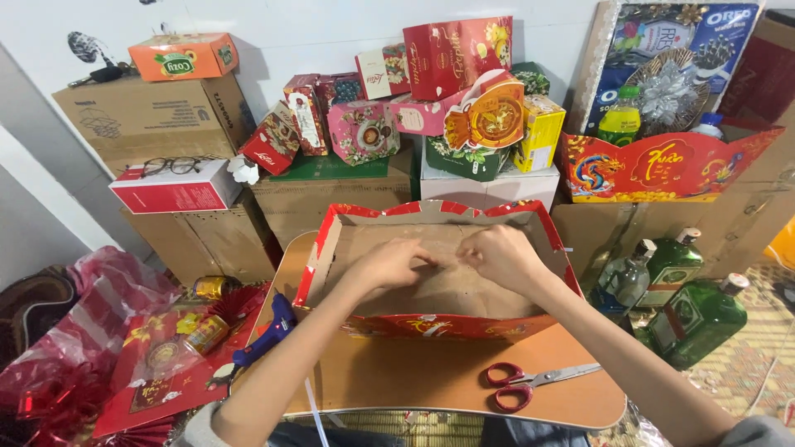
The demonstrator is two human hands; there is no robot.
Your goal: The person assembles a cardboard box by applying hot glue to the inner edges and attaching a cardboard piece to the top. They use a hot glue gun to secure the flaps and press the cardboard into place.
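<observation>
Both hands inside open red-rimmed brown cardboard tray box on tan lap board. Left hand and right hand fingers pinched together on something small, cannot tell what. Box looks light, stiff, crushable; hold by walls. Red-handled scissors near.

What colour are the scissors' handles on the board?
Red, with plain metal blades; the scissors show clearly in the head view.

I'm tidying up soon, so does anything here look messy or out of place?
Yes. Green glass bottles lie tipped on the floor at the right, and pink plastic wrap sits crumpled at the left. The red box under both hands looks intact.
</observation>
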